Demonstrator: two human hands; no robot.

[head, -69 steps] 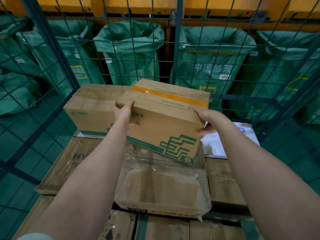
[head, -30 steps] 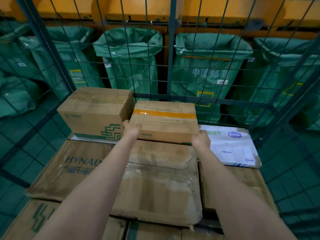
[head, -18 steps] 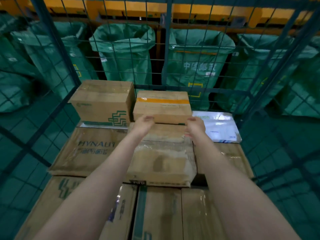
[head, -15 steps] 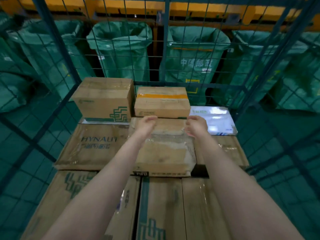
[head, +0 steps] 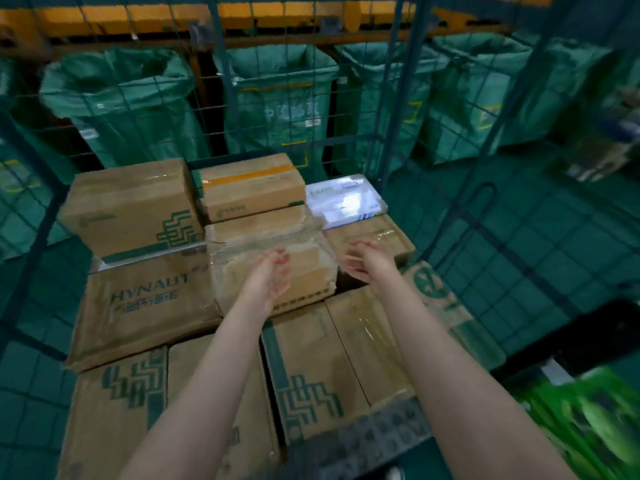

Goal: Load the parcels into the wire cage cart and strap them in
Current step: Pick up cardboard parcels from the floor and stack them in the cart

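**Both hands empty over the loaded stack**

The left hand (head: 268, 271) and right hand (head: 363, 259) hover side by side, palms turned towards each other, fingers loosely curled and grasping nothing. They hang above a worn box (head: 242, 233) in the middle of the cart (head: 389, 116).

The orange-taped box (head: 249, 188) sits in the back row, just past the left hand, its long axis running across the cart. It is close beside the big box (head: 131, 206) on its left. The white parcel (head: 346, 202) lies flat and lower on its right.

That low spot on the white parcel looks like the next free place. It lies straight ahead of the right hand, the nearer one.

No strap can be made out. Green sacks (head: 117, 109) stand beyond the wire.
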